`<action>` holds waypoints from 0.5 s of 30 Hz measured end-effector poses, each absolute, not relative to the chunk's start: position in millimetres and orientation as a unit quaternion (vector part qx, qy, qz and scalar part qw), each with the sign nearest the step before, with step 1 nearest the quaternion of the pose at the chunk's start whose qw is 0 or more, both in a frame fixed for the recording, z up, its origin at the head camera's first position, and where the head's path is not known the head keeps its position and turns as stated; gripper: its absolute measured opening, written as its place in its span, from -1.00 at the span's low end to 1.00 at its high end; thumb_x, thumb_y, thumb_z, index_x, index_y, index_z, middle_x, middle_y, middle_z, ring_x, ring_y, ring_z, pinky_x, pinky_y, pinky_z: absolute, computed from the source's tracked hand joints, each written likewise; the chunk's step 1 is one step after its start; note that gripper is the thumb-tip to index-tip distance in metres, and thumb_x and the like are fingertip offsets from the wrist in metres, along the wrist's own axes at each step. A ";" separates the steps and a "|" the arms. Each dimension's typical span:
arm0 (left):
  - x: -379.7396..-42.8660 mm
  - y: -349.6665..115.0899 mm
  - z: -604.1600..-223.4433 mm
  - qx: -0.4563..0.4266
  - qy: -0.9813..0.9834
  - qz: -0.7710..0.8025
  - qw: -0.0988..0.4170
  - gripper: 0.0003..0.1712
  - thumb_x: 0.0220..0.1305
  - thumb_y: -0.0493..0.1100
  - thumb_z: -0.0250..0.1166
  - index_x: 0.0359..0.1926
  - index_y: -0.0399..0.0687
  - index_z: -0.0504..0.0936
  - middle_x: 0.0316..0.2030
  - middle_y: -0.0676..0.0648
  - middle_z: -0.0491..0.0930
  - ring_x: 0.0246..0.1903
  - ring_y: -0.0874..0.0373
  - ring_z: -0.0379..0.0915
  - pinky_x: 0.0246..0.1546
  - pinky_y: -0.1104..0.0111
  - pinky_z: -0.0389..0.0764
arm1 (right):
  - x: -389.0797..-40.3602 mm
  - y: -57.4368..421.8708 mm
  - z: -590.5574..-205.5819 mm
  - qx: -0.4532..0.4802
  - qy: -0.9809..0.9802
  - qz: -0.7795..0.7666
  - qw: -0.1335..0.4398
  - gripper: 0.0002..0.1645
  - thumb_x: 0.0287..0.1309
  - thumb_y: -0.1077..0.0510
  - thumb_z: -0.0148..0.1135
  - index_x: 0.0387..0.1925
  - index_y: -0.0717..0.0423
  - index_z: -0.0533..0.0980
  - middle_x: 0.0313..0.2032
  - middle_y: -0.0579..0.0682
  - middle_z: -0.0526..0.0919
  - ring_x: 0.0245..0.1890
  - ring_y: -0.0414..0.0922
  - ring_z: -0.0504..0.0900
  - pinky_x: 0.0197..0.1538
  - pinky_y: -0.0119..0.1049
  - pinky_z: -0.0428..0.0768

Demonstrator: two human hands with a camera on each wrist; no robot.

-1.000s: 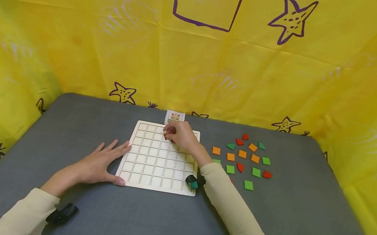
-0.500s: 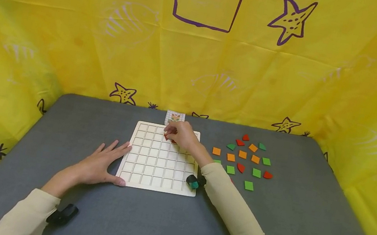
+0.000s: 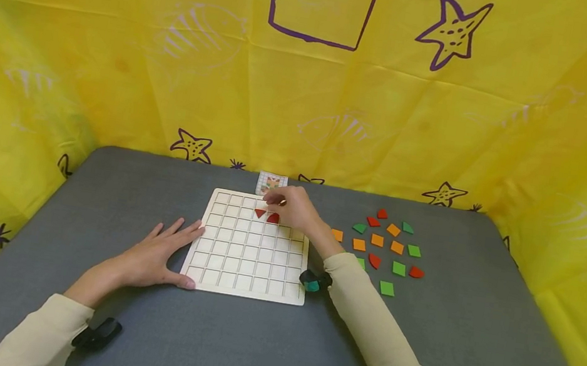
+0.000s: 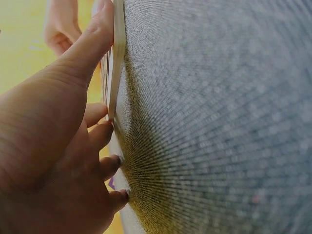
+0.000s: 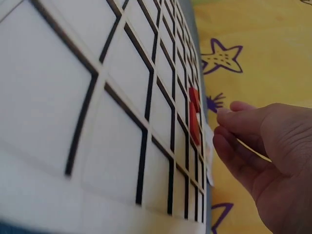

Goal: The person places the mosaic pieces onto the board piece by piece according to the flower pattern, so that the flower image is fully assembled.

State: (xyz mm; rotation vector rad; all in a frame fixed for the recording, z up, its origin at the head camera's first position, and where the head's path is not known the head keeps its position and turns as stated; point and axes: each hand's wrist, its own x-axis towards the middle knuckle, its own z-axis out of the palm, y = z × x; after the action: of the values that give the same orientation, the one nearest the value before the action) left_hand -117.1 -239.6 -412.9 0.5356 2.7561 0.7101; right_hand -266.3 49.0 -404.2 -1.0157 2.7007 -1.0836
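Note:
A white gridded board [image 3: 235, 249] lies on the table with two red tiles in its upper rows. One is a small red triangle [image 3: 260, 213], the other a red rounded tile [image 3: 273, 218]. My left hand [image 3: 154, 257] rests with spread fingers at the board's left edge, its thumb by the near corner. Over the board's far side hovers my right hand [image 3: 294, 209], just above the red tiles. In the right wrist view its thumb and fingers [image 5: 229, 122] are loosely bent, with no tile seen between them.
A small pattern card [image 3: 272, 184] lies behind the board, partly covered by the right hand. To the right, loose orange squares [image 3: 377, 240], green squares [image 3: 387, 288], dark green tiles [image 3: 359, 228] and red tiles [image 3: 417, 272] are scattered. A yellow curtain hangs behind the table.
My right hand has let go of the red triangle and moved slightly up and to the right, uncovering both red tiles on the board. The left hand stays in place.

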 end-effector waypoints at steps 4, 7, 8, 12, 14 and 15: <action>-116.6 -242.3 -412.7 0.185 0.945 0.243 0.120 0.33 -0.17 0.44 0.45 0.52 -0.06 0.11 0.52 -0.19 -0.02 0.47 -0.34 -0.30 0.36 -0.27 -0.33 | -269.8 59.2 -404.1 -0.326 0.875 -0.358 0.027 -0.78 0.17 0.35 0.32 -0.12 0.28 0.66 -0.24 0.10 0.73 -0.21 -0.06 0.68 -0.08 -0.37 0.63; -117.0 -242.3 -412.0 0.186 0.945 0.243 0.120 0.33 -0.17 0.43 0.45 0.52 -0.06 0.10 0.52 -0.19 -0.02 0.47 -0.35 -0.30 0.36 -0.27 -0.33 | -270.5 68.5 -402.9 -0.314 0.878 -0.360 0.030 -0.77 0.19 0.35 0.31 -0.10 0.27 0.65 -0.21 0.10 0.72 -0.19 -0.05 0.67 -0.06 -0.33 0.63; -117.4 -241.9 -411.8 0.186 0.944 0.243 0.120 0.33 -0.17 0.43 0.45 0.52 -0.06 0.10 0.52 -0.19 -0.02 0.47 -0.35 -0.30 0.36 -0.27 -0.32 | -270.6 72.2 -402.2 -0.311 0.879 -0.360 0.029 -0.77 0.19 0.35 0.31 -0.09 0.27 0.65 -0.21 0.10 0.72 -0.19 -0.05 0.67 -0.06 -0.31 0.63; -117.9 -240.3 -410.6 0.185 0.943 0.246 0.124 0.33 -0.17 0.43 0.46 0.52 -0.07 0.10 0.52 -0.19 -0.02 0.47 -0.35 -0.30 0.35 -0.27 -0.33 | -272.0 87.8 -400.6 -0.301 0.880 -0.365 0.030 -0.77 0.20 0.34 0.30 -0.09 0.27 0.65 -0.19 0.10 0.72 -0.17 -0.04 0.67 -0.04 -0.26 0.64; -117.6 -239.7 -409.9 0.185 0.943 0.247 0.125 0.33 -0.17 0.43 0.46 0.52 -0.08 0.10 0.52 -0.20 -0.02 0.47 -0.36 -0.30 0.35 -0.28 -0.33 | -272.5 96.7 -400.3 -0.298 0.881 -0.368 0.027 -0.77 0.19 0.34 0.31 -0.09 0.27 0.65 -0.18 0.11 0.72 -0.15 -0.02 0.67 -0.03 -0.23 0.64; -117.3 -239.4 -409.6 0.185 0.943 0.248 0.126 0.33 -0.17 0.42 0.46 0.52 -0.08 0.10 0.52 -0.20 -0.02 0.47 -0.36 -0.30 0.35 -0.27 -0.33 | -272.9 101.4 -400.6 -0.296 0.881 -0.367 0.025 -0.77 0.19 0.34 0.31 -0.09 0.26 0.65 -0.18 0.11 0.72 -0.15 -0.02 0.67 -0.02 -0.22 0.64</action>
State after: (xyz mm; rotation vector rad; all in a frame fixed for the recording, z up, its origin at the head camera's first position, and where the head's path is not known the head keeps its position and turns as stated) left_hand -117.3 -239.4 -409.6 0.5375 2.7452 0.7214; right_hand -272.9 101.4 -400.6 -0.9155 2.7258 -1.1366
